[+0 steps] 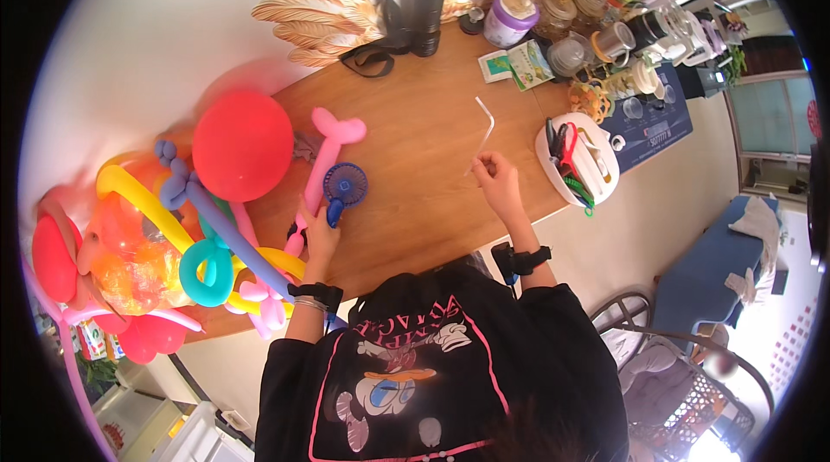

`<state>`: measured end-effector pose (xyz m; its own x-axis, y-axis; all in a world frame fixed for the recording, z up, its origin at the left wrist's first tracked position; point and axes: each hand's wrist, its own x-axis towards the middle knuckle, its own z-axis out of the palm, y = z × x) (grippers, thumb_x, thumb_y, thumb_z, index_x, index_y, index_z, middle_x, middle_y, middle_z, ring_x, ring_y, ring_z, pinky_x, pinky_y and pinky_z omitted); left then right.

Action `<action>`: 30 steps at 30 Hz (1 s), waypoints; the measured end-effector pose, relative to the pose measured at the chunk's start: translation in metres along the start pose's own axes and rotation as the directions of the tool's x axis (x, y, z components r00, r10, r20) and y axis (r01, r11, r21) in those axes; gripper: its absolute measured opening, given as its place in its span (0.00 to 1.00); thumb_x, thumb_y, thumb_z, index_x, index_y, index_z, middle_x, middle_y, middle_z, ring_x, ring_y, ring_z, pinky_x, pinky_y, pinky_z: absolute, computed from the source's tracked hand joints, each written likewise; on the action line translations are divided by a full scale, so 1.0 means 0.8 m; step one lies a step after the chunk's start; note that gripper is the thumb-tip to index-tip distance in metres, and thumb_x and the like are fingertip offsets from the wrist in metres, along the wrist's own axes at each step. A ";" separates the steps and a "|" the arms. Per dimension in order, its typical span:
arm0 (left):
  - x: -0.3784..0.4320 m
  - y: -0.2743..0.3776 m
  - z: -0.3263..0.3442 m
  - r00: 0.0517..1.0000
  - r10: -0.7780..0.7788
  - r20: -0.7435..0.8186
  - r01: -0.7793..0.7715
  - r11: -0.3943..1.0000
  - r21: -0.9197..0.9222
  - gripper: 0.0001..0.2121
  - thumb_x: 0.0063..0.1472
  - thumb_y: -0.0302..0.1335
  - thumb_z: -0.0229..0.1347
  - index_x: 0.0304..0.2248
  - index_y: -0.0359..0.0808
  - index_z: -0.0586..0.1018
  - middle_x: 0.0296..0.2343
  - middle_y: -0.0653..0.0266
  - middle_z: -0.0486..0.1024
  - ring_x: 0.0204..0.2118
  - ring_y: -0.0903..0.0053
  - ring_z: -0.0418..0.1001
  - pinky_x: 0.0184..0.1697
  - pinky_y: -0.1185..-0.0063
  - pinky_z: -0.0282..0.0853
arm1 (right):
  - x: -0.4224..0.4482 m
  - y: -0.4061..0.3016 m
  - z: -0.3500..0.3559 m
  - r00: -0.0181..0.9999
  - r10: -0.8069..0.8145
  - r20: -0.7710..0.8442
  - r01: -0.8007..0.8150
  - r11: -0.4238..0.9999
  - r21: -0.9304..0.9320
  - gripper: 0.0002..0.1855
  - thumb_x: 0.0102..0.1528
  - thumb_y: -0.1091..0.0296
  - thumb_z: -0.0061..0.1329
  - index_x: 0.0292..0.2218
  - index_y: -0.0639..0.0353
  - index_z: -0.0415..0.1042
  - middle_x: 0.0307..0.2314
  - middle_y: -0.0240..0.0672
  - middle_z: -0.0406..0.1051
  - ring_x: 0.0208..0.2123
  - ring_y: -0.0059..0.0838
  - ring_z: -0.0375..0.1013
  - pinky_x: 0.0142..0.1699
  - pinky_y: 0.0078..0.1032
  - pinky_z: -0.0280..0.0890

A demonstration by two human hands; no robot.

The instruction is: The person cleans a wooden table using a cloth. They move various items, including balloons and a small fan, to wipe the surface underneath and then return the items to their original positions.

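My left hand point(321, 232) is at the lower end of a pink twisted balloon point(323, 160), right beside the handle of a small blue handheld fan point(345, 184). Its fingers reach over the balloon; which of the two it grips, if either, cannot be told. Between the thumb and fingers of my right hand point(498, 183) is the lower end of a clear bendy drinking straw point(487, 128), which points up and away over the wooden table point(415, 138). A round red balloon point(243, 145) lies beyond my left hand, next to a long blue-violet balloon point(237, 238).
More balloons, including a yellow one point(146, 203) and a teal loop point(206, 273), crowd the left. A white caddy point(603, 160) with scissors stands right. Packets point(530, 65), jars point(511, 20) and cups line the far right; a black cylindrical device point(429, 8) stands at the back.
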<state>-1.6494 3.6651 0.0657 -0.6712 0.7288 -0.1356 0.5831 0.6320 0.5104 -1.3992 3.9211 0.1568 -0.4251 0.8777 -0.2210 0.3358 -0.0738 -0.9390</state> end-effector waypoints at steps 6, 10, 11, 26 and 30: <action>-0.009 0.035 0.035 0.990 0.136 0.039 -0.138 0.989 0.059 0.16 0.44 0.17 0.55 0.36 0.35 0.72 0.58 0.45 0.36 0.42 0.47 0.68 0.43 0.66 0.67 | -0.015 0.011 -0.027 0.999 0.022 -0.035 -0.021 1.000 0.009 0.09 0.54 0.68 0.48 0.29 0.67 0.69 0.15 0.28 0.67 0.17 0.13 0.63 0.22 0.15 0.58; -0.014 0.068 0.033 0.986 0.012 0.166 -0.002 0.998 -0.061 0.12 0.45 0.17 0.54 0.33 0.34 0.73 0.57 0.42 0.38 0.51 0.49 0.60 0.49 0.67 0.62 | -0.019 0.019 -0.047 1.000 0.006 -0.022 -0.007 1.000 -0.015 0.08 0.55 0.69 0.47 0.30 0.66 0.69 0.17 0.25 0.66 0.17 0.10 0.62 0.21 0.13 0.58; -0.014 0.073 0.033 0.985 0.009 0.175 -0.004 1.000 -0.024 0.13 0.46 0.17 0.54 0.34 0.34 0.73 0.58 0.43 0.37 0.47 0.49 0.63 0.45 0.66 0.64 | -0.019 0.020 -0.052 1.000 0.006 -0.022 -0.006 1.000 -0.018 0.08 0.55 0.69 0.47 0.30 0.66 0.69 0.17 0.26 0.67 0.17 0.10 0.62 0.21 0.13 0.58; -0.051 0.098 0.063 0.954 0.124 0.273 -0.120 0.992 -0.029 0.15 0.46 0.19 0.52 0.37 0.36 0.72 0.33 0.53 0.69 0.37 0.53 0.69 0.37 0.66 0.66 | -0.015 0.030 -0.080 1.000 -0.013 -0.016 0.013 1.000 -0.005 0.08 0.54 0.68 0.48 0.31 0.66 0.70 0.18 0.27 0.68 0.18 0.12 0.64 0.23 0.14 0.60; -0.057 0.108 0.066 0.967 0.113 0.228 -0.100 0.993 -0.070 0.14 0.46 0.19 0.52 0.37 0.35 0.72 0.33 0.52 0.69 0.36 0.52 0.68 0.37 0.66 0.65 | -0.013 0.039 -0.086 0.998 -0.049 -0.026 0.049 0.999 0.002 0.09 0.54 0.68 0.48 0.30 0.66 0.70 0.18 0.30 0.69 0.18 0.14 0.65 0.23 0.16 0.61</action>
<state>-1.5443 3.7003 0.0715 -0.4785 0.8365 -0.2670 0.6141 0.5361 0.5791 -1.3261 3.9425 0.1479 -0.4188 0.8924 -0.1680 0.3133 -0.0317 -0.9491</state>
